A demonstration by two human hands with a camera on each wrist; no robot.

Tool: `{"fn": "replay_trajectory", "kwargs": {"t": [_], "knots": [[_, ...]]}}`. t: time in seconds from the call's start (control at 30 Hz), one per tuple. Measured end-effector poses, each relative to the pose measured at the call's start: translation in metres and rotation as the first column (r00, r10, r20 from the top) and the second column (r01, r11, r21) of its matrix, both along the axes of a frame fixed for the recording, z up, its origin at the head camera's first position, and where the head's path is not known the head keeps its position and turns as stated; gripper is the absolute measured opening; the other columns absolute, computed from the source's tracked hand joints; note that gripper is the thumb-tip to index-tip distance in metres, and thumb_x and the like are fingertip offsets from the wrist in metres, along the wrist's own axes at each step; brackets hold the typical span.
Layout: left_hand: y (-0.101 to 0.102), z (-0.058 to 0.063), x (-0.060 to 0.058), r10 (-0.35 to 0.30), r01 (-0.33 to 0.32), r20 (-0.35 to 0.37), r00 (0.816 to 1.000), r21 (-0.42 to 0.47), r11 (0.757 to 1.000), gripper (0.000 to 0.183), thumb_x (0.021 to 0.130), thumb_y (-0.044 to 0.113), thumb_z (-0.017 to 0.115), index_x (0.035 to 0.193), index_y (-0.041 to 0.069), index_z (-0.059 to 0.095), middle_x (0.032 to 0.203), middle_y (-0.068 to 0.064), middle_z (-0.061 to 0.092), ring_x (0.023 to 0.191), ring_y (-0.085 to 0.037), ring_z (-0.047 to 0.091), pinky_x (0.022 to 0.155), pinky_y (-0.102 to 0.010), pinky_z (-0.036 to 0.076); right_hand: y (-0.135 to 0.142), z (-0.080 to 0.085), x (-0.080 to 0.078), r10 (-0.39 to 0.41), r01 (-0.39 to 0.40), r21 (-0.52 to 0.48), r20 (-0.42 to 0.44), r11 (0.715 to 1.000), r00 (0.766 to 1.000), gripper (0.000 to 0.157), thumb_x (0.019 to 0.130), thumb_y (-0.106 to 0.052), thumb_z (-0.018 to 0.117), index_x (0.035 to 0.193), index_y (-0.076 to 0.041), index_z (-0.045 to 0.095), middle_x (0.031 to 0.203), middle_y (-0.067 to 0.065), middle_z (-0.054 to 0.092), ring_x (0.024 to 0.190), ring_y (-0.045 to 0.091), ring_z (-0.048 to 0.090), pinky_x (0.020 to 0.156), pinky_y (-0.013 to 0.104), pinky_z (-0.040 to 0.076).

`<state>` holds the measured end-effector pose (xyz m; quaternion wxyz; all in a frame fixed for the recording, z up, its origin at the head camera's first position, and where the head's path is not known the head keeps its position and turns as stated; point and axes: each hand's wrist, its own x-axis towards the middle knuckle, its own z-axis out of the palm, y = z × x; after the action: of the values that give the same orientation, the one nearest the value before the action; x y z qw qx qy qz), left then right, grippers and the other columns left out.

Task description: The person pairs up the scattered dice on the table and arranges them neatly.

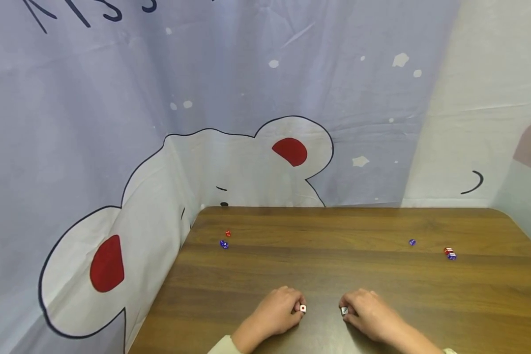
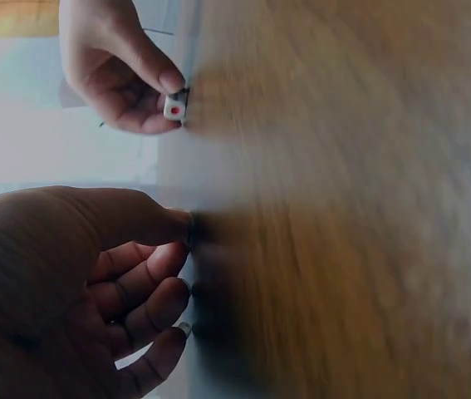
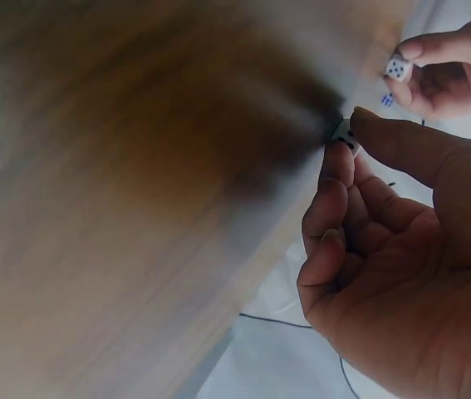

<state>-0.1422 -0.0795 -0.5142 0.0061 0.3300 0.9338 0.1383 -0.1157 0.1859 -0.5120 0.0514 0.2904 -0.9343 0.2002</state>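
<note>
Near the front of the wooden table [image 1: 318, 275], my left hand [image 1: 280, 310] pinches a white die [image 1: 303, 309] between thumb and fingers; a red pip faces right-forward. Across a short gap, my right hand [image 1: 371, 314] holds another white die [image 1: 344, 310] by its fingertips. In the right wrist view that right-hand die [image 3: 345, 135] shows dark pips between thumb and index finger, low over the tabletop. The left-hand die [image 3: 398, 68] appears beyond it with several dark pips. From the left wrist, the left thumb and fingers [image 2: 148, 291] curl inward and hide their die.
At the table's back left lie a red die [image 1: 228, 233] and blue dice [image 1: 224, 244]. Toward the back right are a blue die [image 1: 412, 242] and, farther right, a red die [image 1: 449, 250] touching blue dice [image 1: 452, 256]. A printed curtain [image 1: 248, 167] hangs behind the table's edges.
</note>
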Motion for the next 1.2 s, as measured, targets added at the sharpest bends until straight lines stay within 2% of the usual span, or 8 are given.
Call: {"fn": "replay_trajectory", "kwargs": {"t": [0.43,0.67,0.87,1.0,1.2], "knots": [[0.019,-0.002,0.009,-0.049,0.049,-0.040,0.998,0.003,0.999,0.015,0.080,0.023,0.079,0.083,0.025,0.064,0.070,0.021,0.046,0.073,0.002,0.045,0.069,-0.018,0.040,-0.016,0.000,0.005,0.014,-0.011,-0.089,0.039,0.996,0.999,0.021,0.080,-0.016,0.082,0.084,-0.024,0.064,0.074,-0.023,0.051,0.073,-0.003,0.047,0.064,0.028,0.043],[0.028,-0.001,0.013,-0.044,0.042,0.066,0.997,0.028,0.999,0.016,0.079,0.018,0.079,0.084,0.024,0.064,0.069,0.020,0.046,0.070,0.002,0.042,0.067,-0.017,0.037,-0.022,-0.002,0.009,0.039,-0.030,-0.120,0.067,0.992,0.997,0.019,0.081,-0.014,0.082,0.085,-0.021,0.065,0.072,-0.023,0.051,0.070,-0.004,0.046,0.062,0.025,0.042],[0.034,0.000,0.015,-0.049,0.048,0.050,0.998,0.021,0.999,0.017,0.078,0.018,0.080,0.083,0.023,0.065,0.069,0.019,0.047,0.069,0.003,0.042,0.065,-0.016,0.036,-0.026,-0.002,0.011,0.047,-0.042,-0.137,0.039,0.990,0.998,0.020,0.079,-0.009,0.081,0.084,-0.019,0.065,0.072,-0.021,0.051,0.069,-0.004,0.045,0.060,0.024,0.041],[0.037,0.001,0.018,-0.036,0.034,0.079,0.996,0.025,0.999,0.016,0.079,0.018,0.080,0.085,0.023,0.065,0.070,0.019,0.047,0.070,0.003,0.041,0.065,-0.015,0.036,-0.028,-0.002,0.014,0.048,-0.039,-0.138,0.059,0.990,0.997,0.018,0.079,-0.009,0.081,0.084,-0.019,0.066,0.073,-0.020,0.052,0.070,-0.004,0.046,0.060,0.024,0.042],[0.039,-0.001,0.018,-0.039,0.037,0.073,0.997,0.025,0.999,0.015,0.081,0.020,0.080,0.086,0.023,0.066,0.070,0.019,0.049,0.072,0.003,0.044,0.066,-0.016,0.038,-0.030,0.000,0.017,0.037,-0.028,-0.118,0.075,0.993,0.997,0.018,0.080,-0.010,0.081,0.084,-0.021,0.066,0.074,-0.021,0.052,0.073,-0.002,0.048,0.062,0.026,0.043]]}}
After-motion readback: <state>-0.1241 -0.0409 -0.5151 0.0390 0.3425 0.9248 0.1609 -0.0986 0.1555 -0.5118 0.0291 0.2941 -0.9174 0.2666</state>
